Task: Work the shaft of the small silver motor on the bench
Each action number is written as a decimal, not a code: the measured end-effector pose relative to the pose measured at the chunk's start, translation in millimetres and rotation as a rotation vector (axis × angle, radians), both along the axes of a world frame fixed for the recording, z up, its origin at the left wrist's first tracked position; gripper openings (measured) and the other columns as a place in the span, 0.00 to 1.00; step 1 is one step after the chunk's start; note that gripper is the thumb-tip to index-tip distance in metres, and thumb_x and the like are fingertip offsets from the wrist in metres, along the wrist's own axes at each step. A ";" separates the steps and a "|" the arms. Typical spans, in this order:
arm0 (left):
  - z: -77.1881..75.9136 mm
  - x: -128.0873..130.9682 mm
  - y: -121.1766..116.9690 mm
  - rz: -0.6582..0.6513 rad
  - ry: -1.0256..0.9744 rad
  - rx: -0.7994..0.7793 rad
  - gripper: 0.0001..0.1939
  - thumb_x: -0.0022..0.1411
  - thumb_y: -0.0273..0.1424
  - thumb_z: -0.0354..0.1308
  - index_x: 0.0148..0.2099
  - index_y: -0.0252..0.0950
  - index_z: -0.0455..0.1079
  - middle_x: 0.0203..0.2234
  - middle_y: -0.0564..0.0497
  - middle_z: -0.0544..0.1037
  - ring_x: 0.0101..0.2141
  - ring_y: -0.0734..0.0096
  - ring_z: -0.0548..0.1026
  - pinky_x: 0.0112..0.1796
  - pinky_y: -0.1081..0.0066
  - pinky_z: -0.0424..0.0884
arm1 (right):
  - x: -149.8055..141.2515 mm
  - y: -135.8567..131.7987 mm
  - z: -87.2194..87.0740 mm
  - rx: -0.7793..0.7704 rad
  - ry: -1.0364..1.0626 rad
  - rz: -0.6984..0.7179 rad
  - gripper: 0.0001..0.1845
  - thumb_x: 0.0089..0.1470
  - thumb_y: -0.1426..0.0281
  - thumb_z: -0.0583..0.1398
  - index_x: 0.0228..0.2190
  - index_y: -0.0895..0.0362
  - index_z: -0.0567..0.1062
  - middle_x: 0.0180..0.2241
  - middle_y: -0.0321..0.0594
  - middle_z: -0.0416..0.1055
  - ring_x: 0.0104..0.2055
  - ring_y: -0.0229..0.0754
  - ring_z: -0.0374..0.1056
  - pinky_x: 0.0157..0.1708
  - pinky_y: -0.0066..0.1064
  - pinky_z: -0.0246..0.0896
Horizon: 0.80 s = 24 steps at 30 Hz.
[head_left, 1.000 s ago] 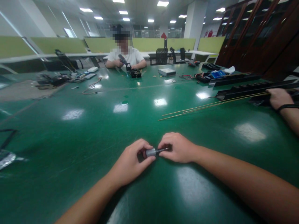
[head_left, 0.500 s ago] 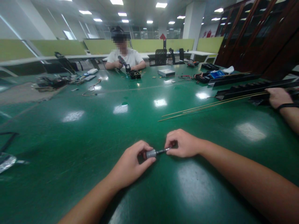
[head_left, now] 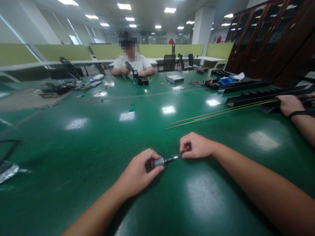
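Location: a smooth grey metal-looking cylinder (head_left: 158, 162) is at the lower centre of the frame, over the glossy green tabletop (head_left: 103, 137). A thin dark shaft (head_left: 168, 160) with a bright silvery tip (head_left: 176, 157) extends from it toward the right of the frame. Whether the cylinder rests on the surface or is held just above it cannot be determined.

Left hand (head_left: 140, 165): curled around the cylinder, thumb on the near side, fingers on the far side.

Right hand (head_left: 195, 146): thumb and fingers pinched narrow on a small dark ridged piece (head_left: 181, 153), mostly covered by the fingers. The piece is just beside the silvery tip; the two appear apart.

Handling: the cylinder is probably rigid and fairly dense for its size. Its smooth round wall may slip or roll; grip it across its diameter with thumb and opposing fingers. The shaft is likely stiff but slender; avoid side load. The ridged piece appears light and easily dropped; hold it by its outer surface with the fingertips.

Surroundings: thin golden rods (head_left: 209, 114) lie right of centre. Another person's hand (head_left: 290, 104) is on their far end, at the right edge.
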<state>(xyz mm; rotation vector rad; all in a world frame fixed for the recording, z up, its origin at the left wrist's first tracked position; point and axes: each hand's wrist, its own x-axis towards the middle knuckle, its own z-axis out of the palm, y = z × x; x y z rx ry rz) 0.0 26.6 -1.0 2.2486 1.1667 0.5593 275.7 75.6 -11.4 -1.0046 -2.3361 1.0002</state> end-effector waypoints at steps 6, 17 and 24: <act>-0.4 0.0 -0.5 0.000 0.008 0.010 0.07 0.63 0.35 0.59 0.41 0.37 0.69 0.34 0.50 0.74 0.33 0.67 0.72 0.35 0.69 0.68 | -2.1 -1.8 0.0 -0.007 -0.007 0.002 0.06 0.43 0.71 0.67 0.27 0.61 0.79 0.25 0.36 0.72 0.26 0.34 0.64 0.26 0.24 0.59; -3.0 2.0 0.7 0.001 -0.005 0.009 0.08 0.64 0.35 0.59 0.41 0.37 0.70 0.33 0.51 0.74 0.33 0.67 0.72 0.35 0.69 0.68 | -16.9 -8.3 -1.5 0.022 0.035 0.022 0.09 0.46 0.67 0.68 0.28 0.61 0.80 0.25 0.36 0.72 0.26 0.34 0.66 0.27 0.25 0.60; -2.2 0.8 0.6 -0.034 -0.045 0.049 0.07 0.61 0.33 0.61 0.41 0.37 0.71 0.35 0.50 0.74 0.35 0.67 0.73 0.37 0.69 0.68 | -48.8 -26.3 -7.4 0.381 0.012 0.031 0.06 0.52 0.70 0.65 0.33 0.59 0.81 0.28 0.39 0.75 0.33 0.39 0.68 0.36 0.30 0.60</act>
